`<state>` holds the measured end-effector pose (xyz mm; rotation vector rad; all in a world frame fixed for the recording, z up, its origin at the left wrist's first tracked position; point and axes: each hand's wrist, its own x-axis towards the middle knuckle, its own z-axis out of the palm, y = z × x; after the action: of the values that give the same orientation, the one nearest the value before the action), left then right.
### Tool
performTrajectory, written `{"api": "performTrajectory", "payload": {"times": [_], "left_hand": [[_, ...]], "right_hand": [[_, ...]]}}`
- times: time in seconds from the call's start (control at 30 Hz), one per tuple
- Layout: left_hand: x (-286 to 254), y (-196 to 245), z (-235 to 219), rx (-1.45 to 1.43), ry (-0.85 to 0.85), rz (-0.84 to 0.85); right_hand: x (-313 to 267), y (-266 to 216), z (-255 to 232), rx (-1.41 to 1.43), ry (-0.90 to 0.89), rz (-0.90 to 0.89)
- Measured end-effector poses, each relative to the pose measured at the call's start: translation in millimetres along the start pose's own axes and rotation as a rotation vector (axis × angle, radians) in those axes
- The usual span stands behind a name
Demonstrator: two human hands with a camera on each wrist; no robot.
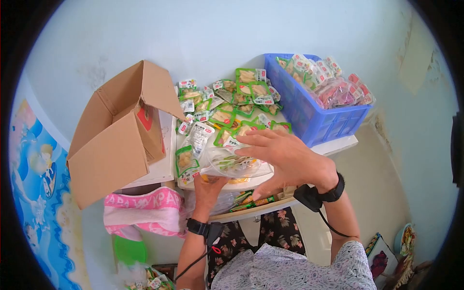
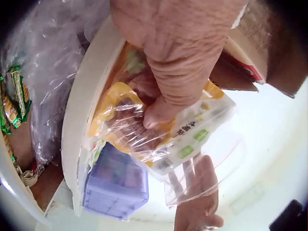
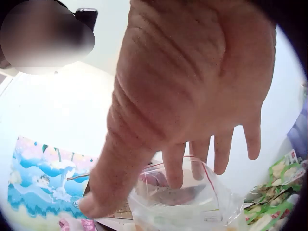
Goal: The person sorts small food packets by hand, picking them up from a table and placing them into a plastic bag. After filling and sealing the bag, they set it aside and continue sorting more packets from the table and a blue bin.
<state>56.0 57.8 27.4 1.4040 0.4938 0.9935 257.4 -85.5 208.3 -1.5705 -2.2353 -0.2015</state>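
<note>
My left hand (image 1: pixel 208 193) grips a clear zip bag (image 1: pixel 232 164) low on its near side, above the front of the white table. In the left wrist view its thumb lies over a yellow-and-white snack packet (image 2: pixel 192 130) showing through the film. A red line edges the wide mouth of the bag in the right wrist view. My right hand (image 1: pixel 295 157) is spread beside that mouth, thumb apart and fingers straight; in the right wrist view the fingertips overlap the bag's rim. Green-and-white snack packets (image 1: pixel 222 116) lie heaped just beyond.
An open cardboard box (image 1: pixel 111 150) stands at the left, a blue crate (image 1: pixel 333 125) filled with packets at the back right. Below the tabletop's front edge (image 1: pixel 261 211) are plastic film and green-wrapped sticks. A pink-and-white towel (image 1: pixel 142 212) hangs at the left.
</note>
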Motion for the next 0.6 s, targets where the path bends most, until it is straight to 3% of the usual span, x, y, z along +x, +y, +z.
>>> {"api": "performTrajectory", "payload": {"times": [0.17, 0.23, 0.27, 0.37, 0.47, 0.53, 0.6], "left_hand": [[2, 1, 3, 0.012, -0.012, -0.039], [2, 2, 9, -0.083, 0.04, 0.001], [3, 3, 6, 0.003, 0.031, -0.002], [-1, 7, -3, 0.195, 0.025, -0.028], [0, 9, -3, 0.276, 0.01, -0.055], [8, 3, -7, 0.368, -0.053, -0.056], [8, 5, -1, 0.225, -0.054, 0.037]], "right_hand": [[6, -3, 20, -0.28, 0.074, 0.062], [10, -1, 17, -0.039, 0.123, 0.143], [14, 1, 16, 0.085, 0.146, 0.177], [26, 5, 13, 0.034, 0.387, -0.022], [34, 7, 24, -0.009, 0.459, -0.021], [34, 14, 36, -0.012, 0.367, 0.054], [33, 18, 40, 0.038, 0.36, 0.086]]}}
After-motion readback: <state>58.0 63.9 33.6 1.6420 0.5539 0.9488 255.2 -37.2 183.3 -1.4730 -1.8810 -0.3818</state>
